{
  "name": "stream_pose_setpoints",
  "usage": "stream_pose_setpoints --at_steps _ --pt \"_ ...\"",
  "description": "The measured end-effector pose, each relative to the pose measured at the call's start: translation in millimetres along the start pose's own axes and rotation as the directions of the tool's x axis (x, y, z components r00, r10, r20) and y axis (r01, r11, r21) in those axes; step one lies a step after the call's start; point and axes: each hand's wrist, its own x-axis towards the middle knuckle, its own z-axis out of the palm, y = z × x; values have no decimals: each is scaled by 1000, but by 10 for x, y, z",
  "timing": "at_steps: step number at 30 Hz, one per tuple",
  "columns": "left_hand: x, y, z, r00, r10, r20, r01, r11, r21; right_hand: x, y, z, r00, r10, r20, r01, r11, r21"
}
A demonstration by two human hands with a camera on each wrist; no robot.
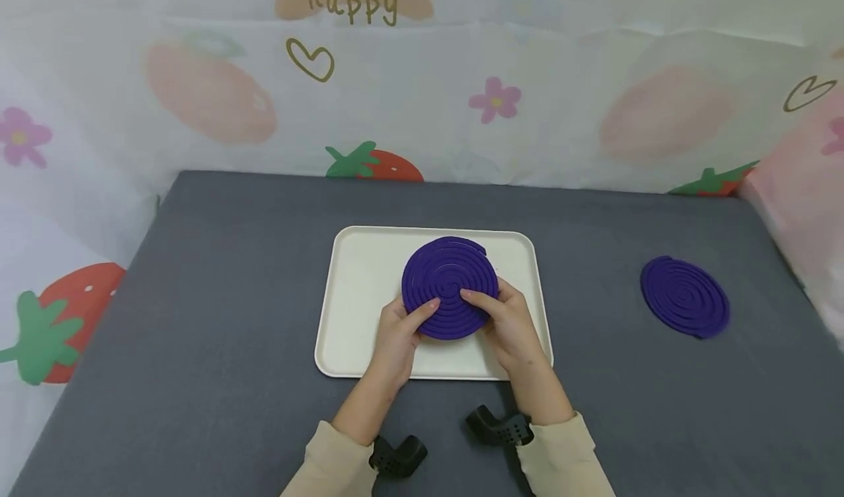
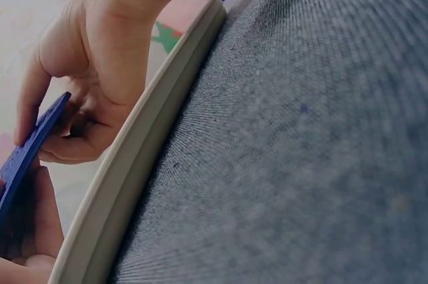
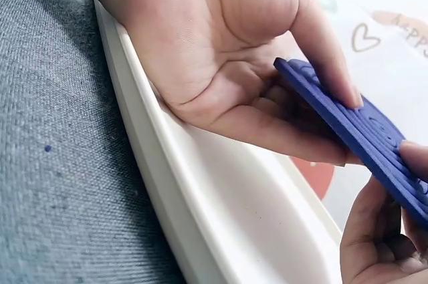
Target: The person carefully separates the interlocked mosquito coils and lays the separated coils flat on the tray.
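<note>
A flat purple coil [image 1: 450, 262], wound in a round spiral like rolled clay, is held tilted above the white tray [image 1: 359, 299]. My left hand [image 1: 398, 332] grips its lower left edge, thumb on the face and fingers behind. On the lower right edge my right hand [image 1: 514, 328] pinches it the same way, thumb near the spiral's centre. From the side, the right wrist view shows the coil [image 3: 334, 120] as a thin slab between the right thumb and the curled fingers beneath.
A second purple coil [image 1: 686, 297] lies on the grey tablecloth [image 1: 633, 409] to the right of the tray. Black wrist bands [image 1: 398, 457] are worn on both wrists. Behind the table hangs a white curtain [image 1: 547, 42] printed with fruit, flowers and hearts.
</note>
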Motion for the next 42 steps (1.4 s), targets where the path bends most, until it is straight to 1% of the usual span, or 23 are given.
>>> stream_pose_setpoints --at_steps 5,7,11,14,18,22,27,30,35,39,42 --pt "24 -23 -32 1000 15 28 -16 999 51 17 30 27 999 -6 -45 7 1000 15" --pt "26 -24 -44 1000 12 25 -14 998 68 17 39 41 999 -7 -53 8 1000 11" --pt "2 -25 -51 1000 13 9 -14 996 89 13 36 50 999 -7 -38 7 1000 -18" --pt "-30 -36 -33 1000 9 21 -11 995 99 -16 32 24 999 -14 -36 13 999 -39" --pt "-58 -51 -4 999 0 35 -3 996 88 -50 31 -11 999 -36 -35 34 998 -47" --pt "-53 -41 -17 1000 -1 9 1 997 83 -40 42 10 999 -38 -14 37 998 -49" --pt "-4 5 -65 1000 5 -10 -4 996 92 26 63 69 998 -55 1 55 997 -58" --pt "14 11 -42 1000 4 -8 -3 997 78 46 57 61 997 -74 -5 74 995 -70" --pt "12 1 -41 1000 -7 -10 8 997 77 46 65 66 997 -79 -26 76 993 -86" --pt "12 6 -45 1000 5 -7 -5 998 69 40 56 73 996 -89 -15 87 992 -96" --pt "12 15 -50 1000 5 -1 -5 999 47 39 48 77 996 -86 -3 85 991 -99"
